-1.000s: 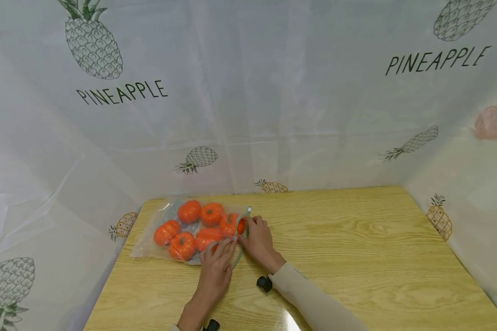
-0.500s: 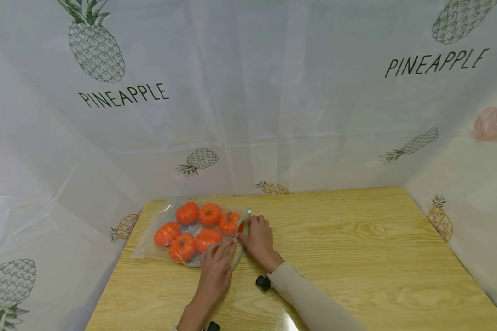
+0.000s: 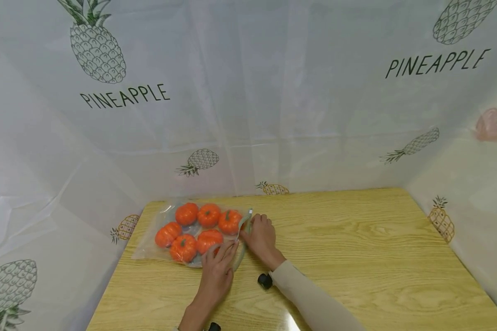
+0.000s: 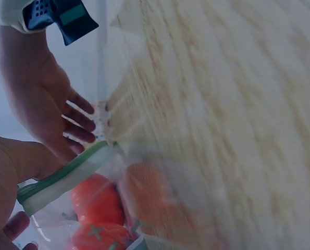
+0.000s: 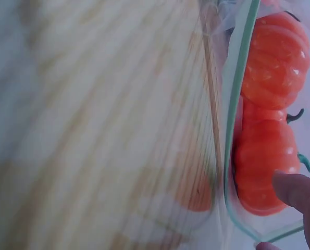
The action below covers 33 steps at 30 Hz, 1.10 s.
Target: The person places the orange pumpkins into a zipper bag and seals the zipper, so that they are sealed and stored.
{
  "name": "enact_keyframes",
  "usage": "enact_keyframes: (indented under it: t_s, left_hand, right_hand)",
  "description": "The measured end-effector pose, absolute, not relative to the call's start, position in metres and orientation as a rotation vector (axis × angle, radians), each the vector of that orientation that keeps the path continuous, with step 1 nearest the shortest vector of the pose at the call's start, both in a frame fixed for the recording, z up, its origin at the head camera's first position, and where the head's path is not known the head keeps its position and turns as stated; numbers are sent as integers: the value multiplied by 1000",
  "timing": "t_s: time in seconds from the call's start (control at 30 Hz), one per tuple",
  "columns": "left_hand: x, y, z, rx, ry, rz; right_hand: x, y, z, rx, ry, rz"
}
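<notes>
A clear zip bag (image 3: 147,250) lies flat on the table's left side, its mouth facing right. Several orange toy pumpkins (image 3: 231,222) are inside it. My left hand (image 3: 216,276) reaches over the near corner of the mouth; in the left wrist view, its thumb and fingers lie on either side of the green-edged lip (image 4: 66,179). My right hand (image 3: 262,236) pinches the same lip farther back, its other fingers fanned out. From the right wrist, a fingertip (image 5: 293,188) overlaps a pumpkin (image 5: 264,161) at the parted mouth.
The wood-grain table (image 3: 348,257) stretches to the right. A white curtain (image 3: 265,101) printed with pineapples hangs behind and along both sides. Black devices (image 3: 265,281) are strapped to the wrists.
The raised flap at the bag's mouth has shifted, and the pumpkin piece showing through its gap is now covered. Both hands have hardly moved.
</notes>
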<state>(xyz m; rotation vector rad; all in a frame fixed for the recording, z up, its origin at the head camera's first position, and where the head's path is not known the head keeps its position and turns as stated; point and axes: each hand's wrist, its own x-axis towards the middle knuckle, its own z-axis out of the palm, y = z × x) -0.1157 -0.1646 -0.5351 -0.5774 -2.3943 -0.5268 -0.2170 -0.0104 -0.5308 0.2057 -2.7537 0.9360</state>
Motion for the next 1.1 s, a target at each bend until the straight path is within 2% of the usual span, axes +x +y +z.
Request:
enact_keyframes:
  t_s: [0.7, 1.1]
  left_hand:
    - [-106, -161, -517, -708, -2666, -283]
    - [-130, -177, -470, -774, -2920, -468]
  right_hand:
    - [-209, 20, -528, 259, -2819, 980]
    - [-203, 29, -529, 315, -2773, 954]
